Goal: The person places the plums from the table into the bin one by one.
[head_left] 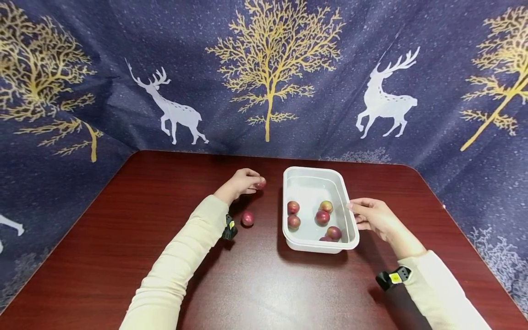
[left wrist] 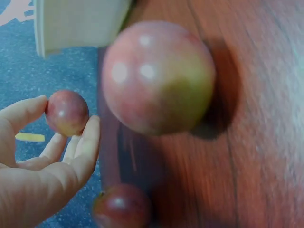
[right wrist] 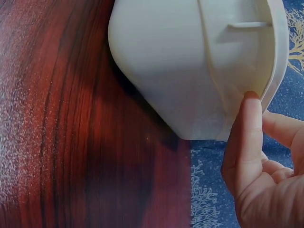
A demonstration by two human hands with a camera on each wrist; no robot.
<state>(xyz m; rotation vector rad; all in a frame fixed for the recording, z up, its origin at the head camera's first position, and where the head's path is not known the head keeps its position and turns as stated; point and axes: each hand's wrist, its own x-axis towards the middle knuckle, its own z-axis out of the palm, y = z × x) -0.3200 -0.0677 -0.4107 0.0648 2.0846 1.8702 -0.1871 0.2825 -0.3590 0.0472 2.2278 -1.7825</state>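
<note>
My left hand (head_left: 242, 184) pinches a reddish passion fruit (left wrist: 66, 113) between thumb and fingertips, left of the white plastic tub (head_left: 317, 248). Below that hand, a passion fruit (head_left: 247, 218) lies on the table beside the wrist. The left wrist view shows a large, close passion fruit (left wrist: 159, 78) with a yellow-green side, plus another passion fruit (left wrist: 122, 206) at the bottom edge. Several passion fruits, among them a dark red one (head_left: 322, 217), sit inside the tub. My right hand (head_left: 373, 217) grips the tub's right rim, thumb on top and fingers underneath.
The dark red wooden table (head_left: 123, 238) has rounded far corners. Behind it hangs a blue cloth (head_left: 231, 114) printed with white deer and golden trees. Each wrist carries a small black camera strap (head_left: 229, 228).
</note>
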